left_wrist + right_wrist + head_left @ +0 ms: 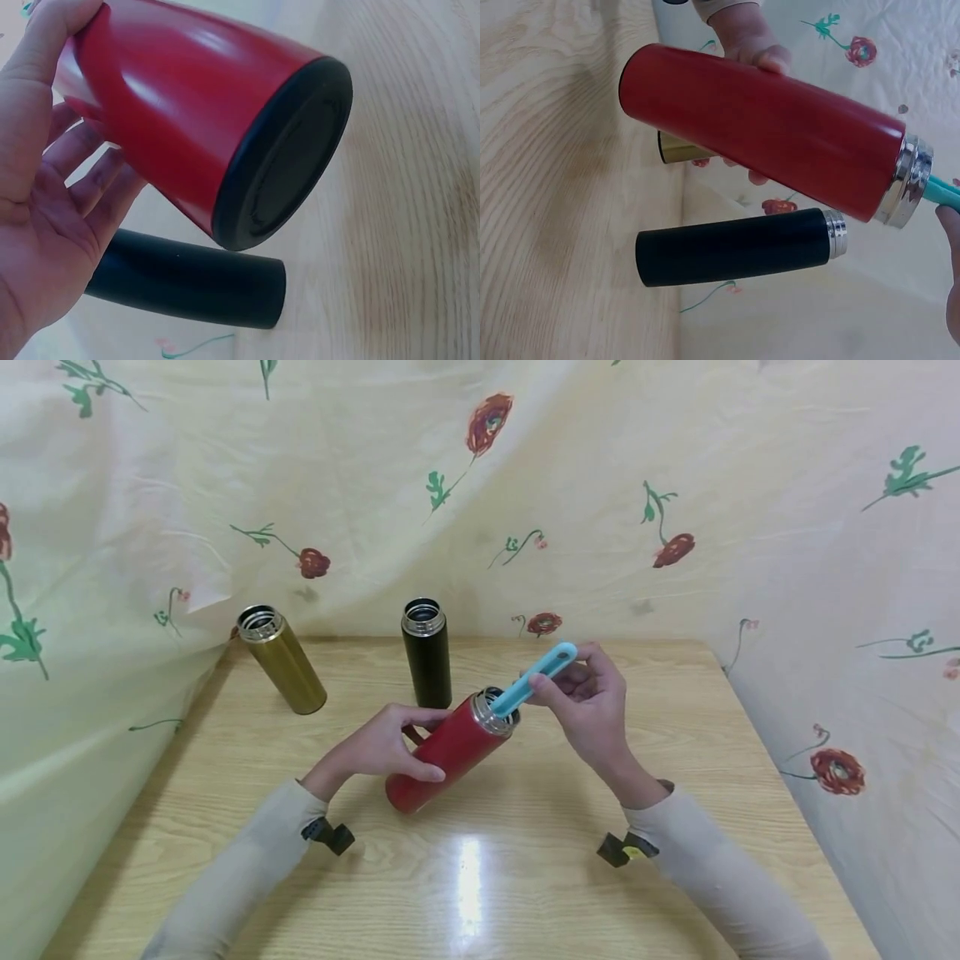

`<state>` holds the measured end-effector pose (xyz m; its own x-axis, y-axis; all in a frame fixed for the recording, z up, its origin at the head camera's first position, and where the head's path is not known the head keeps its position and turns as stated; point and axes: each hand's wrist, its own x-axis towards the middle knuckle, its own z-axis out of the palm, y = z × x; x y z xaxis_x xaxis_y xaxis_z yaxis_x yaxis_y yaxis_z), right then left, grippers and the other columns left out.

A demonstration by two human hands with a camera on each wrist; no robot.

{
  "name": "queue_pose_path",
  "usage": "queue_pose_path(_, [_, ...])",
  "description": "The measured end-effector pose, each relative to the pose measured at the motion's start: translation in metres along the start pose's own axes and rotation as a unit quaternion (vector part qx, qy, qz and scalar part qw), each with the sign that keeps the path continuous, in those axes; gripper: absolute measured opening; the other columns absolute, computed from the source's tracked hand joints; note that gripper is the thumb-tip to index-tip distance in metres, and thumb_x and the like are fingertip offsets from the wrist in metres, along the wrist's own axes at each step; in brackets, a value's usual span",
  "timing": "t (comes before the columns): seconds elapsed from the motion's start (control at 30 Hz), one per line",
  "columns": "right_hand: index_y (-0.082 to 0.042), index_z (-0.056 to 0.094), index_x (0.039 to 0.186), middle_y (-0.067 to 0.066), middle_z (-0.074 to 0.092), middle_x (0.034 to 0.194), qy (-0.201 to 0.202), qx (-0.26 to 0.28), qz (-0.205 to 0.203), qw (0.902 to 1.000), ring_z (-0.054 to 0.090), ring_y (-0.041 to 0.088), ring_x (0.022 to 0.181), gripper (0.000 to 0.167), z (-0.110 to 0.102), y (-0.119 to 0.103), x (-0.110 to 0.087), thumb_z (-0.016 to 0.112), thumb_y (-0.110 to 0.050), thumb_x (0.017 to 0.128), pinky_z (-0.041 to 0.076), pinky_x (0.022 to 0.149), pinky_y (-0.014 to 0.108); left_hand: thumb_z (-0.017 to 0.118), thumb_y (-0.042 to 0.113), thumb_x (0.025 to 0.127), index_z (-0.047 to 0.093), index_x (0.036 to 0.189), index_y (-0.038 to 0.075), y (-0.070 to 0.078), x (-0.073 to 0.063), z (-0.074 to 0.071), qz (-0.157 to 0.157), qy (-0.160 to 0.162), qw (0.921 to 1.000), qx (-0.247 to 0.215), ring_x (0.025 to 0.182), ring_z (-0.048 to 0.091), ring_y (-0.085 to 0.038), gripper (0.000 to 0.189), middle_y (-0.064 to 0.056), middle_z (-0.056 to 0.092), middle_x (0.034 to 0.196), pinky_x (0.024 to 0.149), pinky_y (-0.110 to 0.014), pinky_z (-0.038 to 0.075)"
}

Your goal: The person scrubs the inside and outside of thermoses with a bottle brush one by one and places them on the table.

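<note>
My left hand (392, 745) grips a red thermos flask (450, 752) around its body, thumb on the near side. The flask is lidless and tilted, its steel mouth pointing up and to the right; its black base (289, 154) shows in the left wrist view. My right hand (592, 710) pinches a light blue handle (551, 662) with a hole near its end. The handle's lower end reaches into the flask's mouth, and whatever it carries there is hidden inside. In the right wrist view, the handle (939, 191) sticks out past the steel neck (906, 182).
Behind the red flask a black thermos flask (427, 664) stands upright without a lid. A gold, lidless flask (288, 668) stands at the back left of the wooden table (660, 710). Floral cloth (360, 468) hangs along the table's back and sides.
</note>
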<state>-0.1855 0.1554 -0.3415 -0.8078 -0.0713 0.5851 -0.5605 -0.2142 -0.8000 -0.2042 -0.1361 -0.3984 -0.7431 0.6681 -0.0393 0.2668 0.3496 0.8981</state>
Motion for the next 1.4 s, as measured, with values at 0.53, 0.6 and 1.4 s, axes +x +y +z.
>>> queue_pose_path(0.53, [0.006,0.058,0.106,0.011,0.075,0.091,0.067,-0.012,0.017,0.9975,0.076,0.02,0.078,0.021,0.002,-0.005,-0.001,0.07,0.009,0.09,0.062,0.065,0.039,0.09,0.032,0.077,0.058,0.145,0.013,0.003,-0.003,-0.003,-0.009,0.017,0.9993,0.033,0.112,0.063,-0.023,0.078,-0.001,0.068,0.126,0.082,-0.04,0.061])
queue_pose_path(0.6, [0.004,0.058,0.106,0.011,0.075,0.091,0.064,-0.012,0.015,0.9978,0.076,0.019,0.078,0.021,0.001,-0.007,0.0,0.07,0.008,0.09,0.062,0.065,0.039,0.09,0.033,0.076,0.058,0.145,0.014,0.002,-0.004,-0.004,-0.007,0.015,0.9992,0.036,0.112,0.062,-0.022,0.079,0.0,0.068,0.126,0.083,-0.041,0.06])
queue_pose_path(1.4, [0.006,0.059,0.104,0.014,0.076,0.09,0.039,0.05,-0.029,0.9976,0.077,0.024,0.079,0.019,-0.013,-0.02,0.012,0.068,0.013,0.089,0.062,0.069,0.041,0.09,0.034,0.077,0.058,0.146,0.019,-0.01,-0.02,-0.009,-0.004,-0.002,0.9998,0.021,0.111,0.064,-0.02,0.077,0.006,0.069,0.128,0.086,-0.049,0.058])
